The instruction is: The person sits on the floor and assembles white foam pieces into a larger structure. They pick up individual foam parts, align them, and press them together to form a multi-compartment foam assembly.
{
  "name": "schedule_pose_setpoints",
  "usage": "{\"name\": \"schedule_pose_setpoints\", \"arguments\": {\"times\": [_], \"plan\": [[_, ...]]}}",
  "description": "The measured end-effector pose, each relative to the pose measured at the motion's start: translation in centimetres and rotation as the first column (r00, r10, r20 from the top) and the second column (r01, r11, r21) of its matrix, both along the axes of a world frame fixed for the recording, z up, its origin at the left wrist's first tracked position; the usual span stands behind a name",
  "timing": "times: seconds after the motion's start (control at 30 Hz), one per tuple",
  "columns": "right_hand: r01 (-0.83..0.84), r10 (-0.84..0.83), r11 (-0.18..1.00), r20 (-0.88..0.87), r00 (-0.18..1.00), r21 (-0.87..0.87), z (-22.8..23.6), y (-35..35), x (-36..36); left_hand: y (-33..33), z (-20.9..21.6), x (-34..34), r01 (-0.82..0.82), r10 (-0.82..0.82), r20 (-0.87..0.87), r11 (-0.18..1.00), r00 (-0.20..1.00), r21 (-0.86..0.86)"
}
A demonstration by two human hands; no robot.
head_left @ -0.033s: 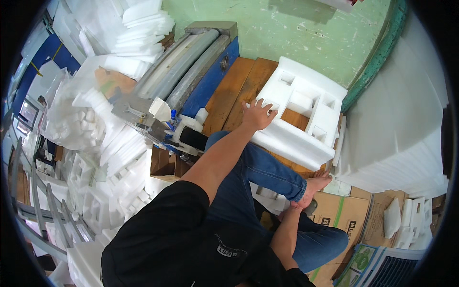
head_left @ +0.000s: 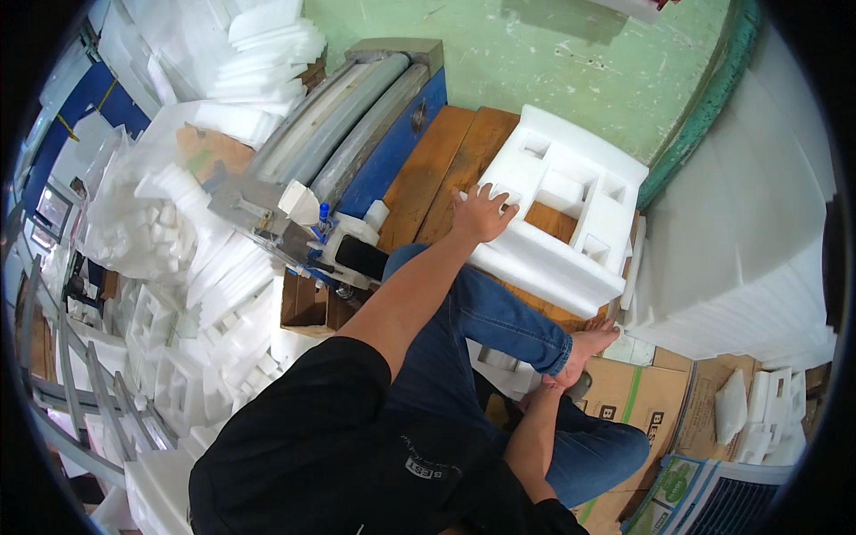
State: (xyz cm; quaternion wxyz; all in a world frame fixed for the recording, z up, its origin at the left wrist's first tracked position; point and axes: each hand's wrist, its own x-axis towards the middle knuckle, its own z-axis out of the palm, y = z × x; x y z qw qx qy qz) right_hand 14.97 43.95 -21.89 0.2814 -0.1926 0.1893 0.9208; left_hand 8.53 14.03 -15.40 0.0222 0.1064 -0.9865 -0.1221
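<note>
A white foam packing block (head_left: pixel 557 272) with several square pockets and a larger middle opening lies on a wooden bench top (head_left: pixel 446 169). My left hand (head_left: pixel 482 214) rests palm down on its near left corner. The fingers are spread over the edge, beside a pocket, and are not wrapped round it. Lower down, my right hand (head_left: pixel 546 392) is against the heel and ankle of my bare foot (head_left: pixel 588 346), which is crossed over my other leg. The fingers of that hand are mostly hidden by the foot.
A blue-sided roller machine (head_left: pixel 357 134) stands left of the bench top, with a small open cardboard box (head_left: pixel 306 305) near its front end. White foam pieces (head_left: pixel 192 357) pile up at left. Tall white foam sheets (head_left: pixel 731 214) stand at right. Flattened cardboard (head_left: pixel 637 392) lies below.
</note>
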Motion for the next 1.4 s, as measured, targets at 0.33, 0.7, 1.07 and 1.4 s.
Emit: {"name": "schedule_pose_setpoints", "arguments": {"times": [0.33,0.7,1.07,1.4], "plan": [[0.182,-0.594,0.49,-0.174,0.785,-0.852,3.7,-1.7,3.0,-0.3,0.7,-0.5,0.016,-0.015,0.013,1.0,1.0,-0.012],[0.332,-0.721,0.398,-0.067,0.69,-0.855,8.3,-4.9,3.5,-0.7,0.4,-0.5,0.003,-0.003,0.013,1.0,1.0,-0.015],[0.249,-0.671,0.505,-0.193,0.716,-0.826,-0.4,-1.3,1.4,-0.5,0.0,-0.3,0.004,-0.004,-0.026,1.0,1.0,0.012],[0.367,-0.754,0.357,-0.033,0.656,-0.859,9.7,-5.5,3.6,-0.6,-0.4,-0.8,0.0,0.0,-0.038,1.0,0.999,0.02]]}}
